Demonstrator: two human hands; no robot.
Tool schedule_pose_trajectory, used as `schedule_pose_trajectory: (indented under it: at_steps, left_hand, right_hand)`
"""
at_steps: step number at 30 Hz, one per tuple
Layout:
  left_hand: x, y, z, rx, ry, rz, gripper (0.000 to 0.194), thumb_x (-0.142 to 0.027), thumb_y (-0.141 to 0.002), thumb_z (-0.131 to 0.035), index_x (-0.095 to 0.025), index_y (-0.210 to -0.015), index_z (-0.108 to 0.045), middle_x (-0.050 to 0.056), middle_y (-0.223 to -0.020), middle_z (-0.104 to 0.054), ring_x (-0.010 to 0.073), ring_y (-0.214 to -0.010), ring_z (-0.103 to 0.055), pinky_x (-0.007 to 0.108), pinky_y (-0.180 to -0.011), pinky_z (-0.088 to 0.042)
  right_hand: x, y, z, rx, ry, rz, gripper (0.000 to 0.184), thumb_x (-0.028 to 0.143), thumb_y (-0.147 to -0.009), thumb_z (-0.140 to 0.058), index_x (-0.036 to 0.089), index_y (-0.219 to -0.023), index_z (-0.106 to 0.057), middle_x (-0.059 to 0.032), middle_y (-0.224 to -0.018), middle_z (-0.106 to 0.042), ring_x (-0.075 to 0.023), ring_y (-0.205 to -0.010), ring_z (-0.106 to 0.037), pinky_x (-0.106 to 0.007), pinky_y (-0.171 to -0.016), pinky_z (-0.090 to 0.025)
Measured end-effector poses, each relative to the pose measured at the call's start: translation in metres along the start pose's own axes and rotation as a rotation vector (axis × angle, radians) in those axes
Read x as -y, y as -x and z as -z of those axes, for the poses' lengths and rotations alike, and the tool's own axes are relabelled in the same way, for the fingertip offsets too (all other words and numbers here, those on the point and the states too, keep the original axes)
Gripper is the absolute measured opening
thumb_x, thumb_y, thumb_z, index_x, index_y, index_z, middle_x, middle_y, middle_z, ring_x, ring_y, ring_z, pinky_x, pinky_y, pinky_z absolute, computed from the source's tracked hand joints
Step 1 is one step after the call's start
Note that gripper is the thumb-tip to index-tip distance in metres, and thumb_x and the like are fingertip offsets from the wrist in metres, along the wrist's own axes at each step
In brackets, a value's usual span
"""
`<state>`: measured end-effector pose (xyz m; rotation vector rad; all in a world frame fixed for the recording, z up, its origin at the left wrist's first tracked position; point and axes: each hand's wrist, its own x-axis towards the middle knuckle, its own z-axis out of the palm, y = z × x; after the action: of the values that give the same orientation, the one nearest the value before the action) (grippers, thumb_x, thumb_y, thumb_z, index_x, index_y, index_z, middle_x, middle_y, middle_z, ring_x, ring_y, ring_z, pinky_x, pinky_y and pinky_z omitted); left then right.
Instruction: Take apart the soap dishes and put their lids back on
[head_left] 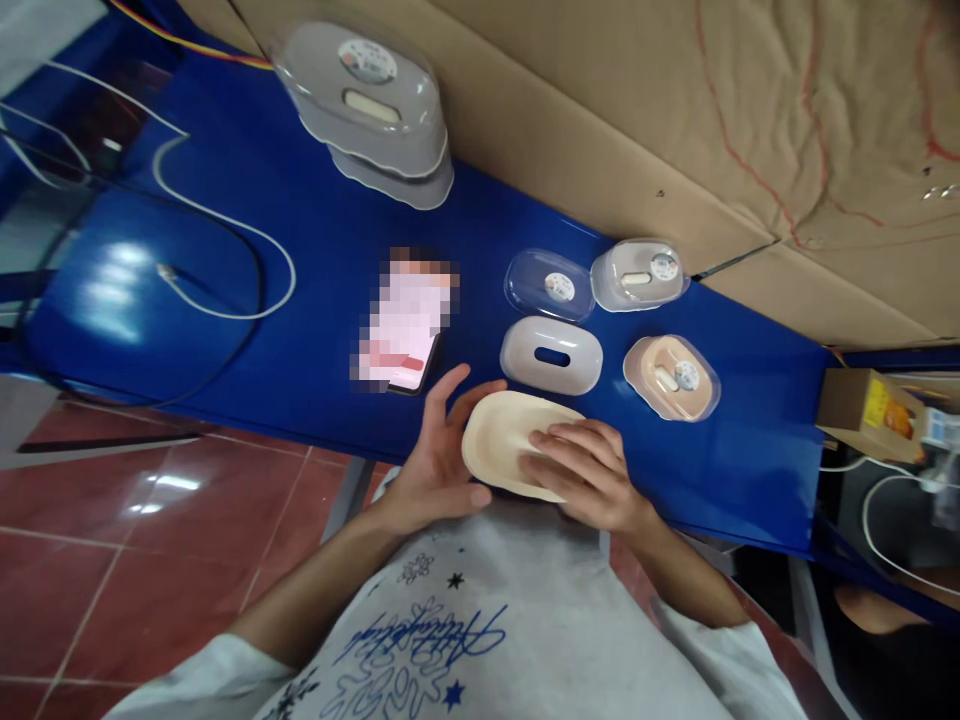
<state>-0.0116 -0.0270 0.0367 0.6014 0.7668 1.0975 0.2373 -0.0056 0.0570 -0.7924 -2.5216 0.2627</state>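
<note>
A cream oval plastic dish (pixel 499 440) sits between my hands, close to my shirt at the table's front edge. My left hand (pixel 442 455) is around its left end, with the thumb by the near rim and fingers at the far rim; the index finger sticks out away from it. Fingers of my right hand (pixel 589 465) are bent over the dish's right end and reach inside it; the right thumb is hidden. Just beyond lies a pale oval cover (pixel 551 355) with a slot in its middle. Behind that is a clear plastic lid (pixel 547 285) with a round label.
On the blue table (pixel 315 370) are a phone (pixel 405 330) with a blurred screen, a white cable (pixel 289 260), a stack of grey packaged boxes (pixel 367 100), a pale packaged box (pixel 637 275) and a peach one (pixel 671 378). Cardboard (pixel 562 130) lines the back. A small carton (pixel 870 410) stands at right.
</note>
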Motion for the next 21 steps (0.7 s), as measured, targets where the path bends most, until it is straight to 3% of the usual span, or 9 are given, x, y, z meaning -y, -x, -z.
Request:
schedule_pose_trajectory:
  at_steps: [3, 5, 8, 9, 11, 13, 15, 18, 21]
  left_hand:
    - [-0.003, -0.001, -0.008, -0.097, 0.321, 0.31, 0.095, -0.047, -0.079, -0.09, -0.037, -0.162, -0.045, 0.009, -0.145, -0.069, 0.0311, -0.135, -0.067, 0.043, -0.111, -0.057]
    - [-0.004, -0.003, -0.009, -0.232, 0.393, 0.421, 0.079, -0.034, -0.082, -0.086, -0.027, -0.155, -0.056, 0.009, -0.129, -0.078, 0.0285, -0.128, -0.071, 0.036, -0.107, -0.059]
    - [-0.006, -0.004, -0.003, -0.401, 0.412, 0.455, 0.066, -0.022, -0.084, -0.082, -0.021, -0.148, -0.064, 0.01, -0.123, -0.081, 0.0289, -0.125, -0.073, 0.033, -0.101, -0.063]
    - [-0.008, -0.004, -0.001, -0.434, 0.41, 0.444, 0.065, -0.021, -0.084, -0.081, -0.02, -0.147, -0.065, 0.011, -0.125, -0.081, 0.0303, -0.126, -0.072, 0.035, -0.101, -0.064]
    - [-0.012, -0.002, 0.004, -0.473, 0.401, 0.418, 0.063, -0.023, -0.085, -0.081, -0.022, -0.146, -0.065, 0.011, -0.132, -0.078, 0.0331, -0.132, -0.069, 0.039, -0.103, -0.064]
    - [-0.016, -0.001, 0.006, -0.479, 0.401, 0.398, 0.061, -0.028, -0.088, -0.08, -0.023, -0.147, -0.065, 0.012, -0.14, -0.075, 0.035, -0.138, -0.065, 0.044, -0.107, -0.064]
    - [-0.016, -0.002, 0.003, -0.456, 0.413, 0.393, 0.057, -0.033, -0.092, -0.078, -0.023, -0.147, -0.065, 0.013, -0.147, -0.07, 0.0365, -0.144, -0.06, 0.049, -0.111, -0.061]
    - [-0.01, -0.008, -0.004, -0.381, 0.447, 0.376, 0.054, -0.046, -0.096, -0.074, -0.023, -0.145, -0.066, 0.014, -0.15, -0.067, 0.0378, -0.146, -0.057, 0.052, -0.113, -0.059]
    - [-0.003, -0.017, -0.012, -0.258, 0.467, 0.327, 0.058, -0.06, -0.097, -0.07, -0.023, -0.142, -0.067, 0.015, -0.148, -0.068, 0.0375, -0.145, -0.058, 0.052, -0.113, -0.057]
  right_hand:
    - [-0.005, -0.008, -0.001, 0.072, 0.032, 0.015, 0.051, 0.02, -0.103, -0.07, 0.035, -0.151, -0.062, 0.0026, -0.148, -0.073, -0.0188, -0.139, -0.065, -0.039, -0.122, -0.049]
    - [-0.013, -0.014, 0.001, 0.21, -0.02, -0.002, 0.062, 0.039, -0.102, -0.075, 0.035, -0.159, -0.053, -0.0018, -0.162, -0.061, -0.0246, -0.151, -0.055, -0.047, -0.128, -0.043]
    - [-0.035, -0.017, 0.005, 0.315, -0.101, -0.119, 0.096, 0.069, -0.09, -0.078, 0.03, -0.168, -0.04, -0.0116, -0.177, -0.038, -0.0379, -0.164, -0.036, -0.063, -0.13, -0.037]
    - [-0.044, -0.016, 0.005, 0.305, -0.091, -0.158, 0.096, 0.068, -0.091, -0.077, 0.029, -0.17, -0.038, -0.0132, -0.177, -0.038, -0.0388, -0.165, -0.034, -0.065, -0.13, -0.037]
    - [-0.062, -0.015, 0.004, 0.245, -0.006, -0.195, 0.078, 0.05, -0.101, -0.073, 0.029, -0.168, -0.04, -0.013, -0.169, -0.05, -0.0352, -0.16, -0.043, -0.061, -0.128, -0.04]
    - [-0.074, -0.015, 0.002, 0.167, 0.094, -0.189, 0.061, 0.032, -0.106, -0.068, 0.032, -0.164, -0.048, -0.0093, -0.152, -0.068, -0.0311, -0.146, -0.06, -0.056, -0.124, -0.045]
    - [-0.075, -0.018, 0.002, 0.086, 0.118, -0.187, 0.058, 0.024, -0.106, -0.068, 0.034, -0.161, -0.053, -0.0055, -0.138, -0.078, -0.028, -0.129, -0.072, -0.051, -0.115, -0.05]
    - [-0.056, -0.025, 0.005, 0.011, 0.011, -0.18, 0.064, 0.024, -0.104, -0.071, 0.036, -0.163, -0.049, -0.0026, -0.132, -0.08, -0.025, -0.116, -0.076, -0.045, -0.104, -0.055]
    - [-0.03, -0.031, 0.012, 0.063, -0.033, -0.095, 0.073, 0.025, -0.104, -0.071, 0.038, -0.168, -0.039, 0.0005, -0.129, -0.082, -0.0225, -0.112, -0.076, -0.043, -0.102, -0.055]
